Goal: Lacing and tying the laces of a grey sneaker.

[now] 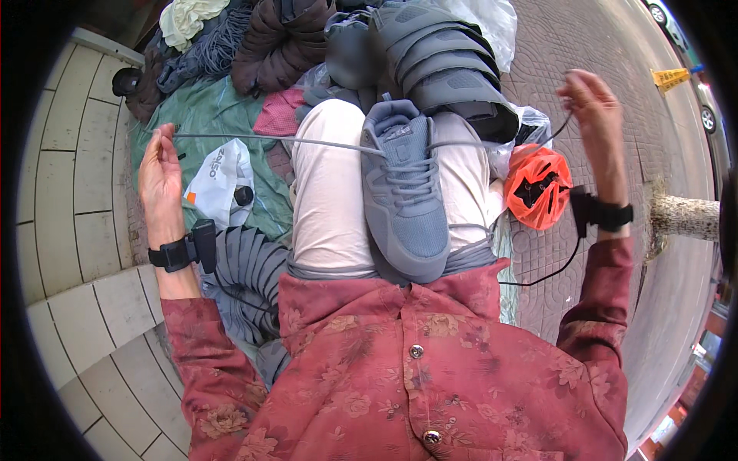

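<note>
A grey sneaker [407,203] rests between my thighs, its toe toward my body and its heel pointing away. Grey shoelace [292,140] crosses its tongue and runs out to both sides. On the left side my left hand [161,165] pinches one lace end near the fingertips, pulling that length nearly straight. Raised at the far right, my right hand [596,104] has its fingers closed on the other end, which hangs in a slack curve. Both hands are well apart from the shoe. More grey cord lies across my lap below the sneaker.
Grey shoe uppers [442,58] are stacked beyond my knees; another grey stack [250,265] lies by my left thigh. An orange-red plastic bag [530,188] stands at right. A white bag [223,180] lies on green sheeting [204,115]. A tree trunk [688,210] rises farther right.
</note>
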The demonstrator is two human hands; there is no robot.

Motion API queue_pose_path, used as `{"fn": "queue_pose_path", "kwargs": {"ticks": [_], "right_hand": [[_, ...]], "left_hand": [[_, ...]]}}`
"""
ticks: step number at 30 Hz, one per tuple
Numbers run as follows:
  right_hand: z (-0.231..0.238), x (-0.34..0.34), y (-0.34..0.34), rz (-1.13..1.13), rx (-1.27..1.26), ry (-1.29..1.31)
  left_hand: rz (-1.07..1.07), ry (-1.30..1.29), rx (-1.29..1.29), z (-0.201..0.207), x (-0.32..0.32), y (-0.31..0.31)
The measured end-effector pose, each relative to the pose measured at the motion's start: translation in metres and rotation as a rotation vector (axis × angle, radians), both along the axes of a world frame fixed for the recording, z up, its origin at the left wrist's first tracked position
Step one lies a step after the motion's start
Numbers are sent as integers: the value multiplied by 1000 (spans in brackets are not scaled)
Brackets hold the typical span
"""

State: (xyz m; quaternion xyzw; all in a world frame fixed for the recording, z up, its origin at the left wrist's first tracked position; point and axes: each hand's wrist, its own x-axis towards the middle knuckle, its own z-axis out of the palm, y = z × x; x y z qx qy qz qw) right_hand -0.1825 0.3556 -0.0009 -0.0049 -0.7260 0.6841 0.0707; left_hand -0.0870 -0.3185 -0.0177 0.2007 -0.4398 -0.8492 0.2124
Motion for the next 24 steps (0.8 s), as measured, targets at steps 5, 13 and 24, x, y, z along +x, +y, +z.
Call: {"fn": "queue_pose_path", "kwargs": {"ticks": [5,13,24], "right_hand": [[-28,62,-122,322,119,67],[-32,88,-168,338,592,309],[-26,72,-171,546,491,139]], "left_hand": [[2,-46,6,2,12,11],[-2,-164,-48,-7,44,30],[38,-281,63,-49,67,46]]}}
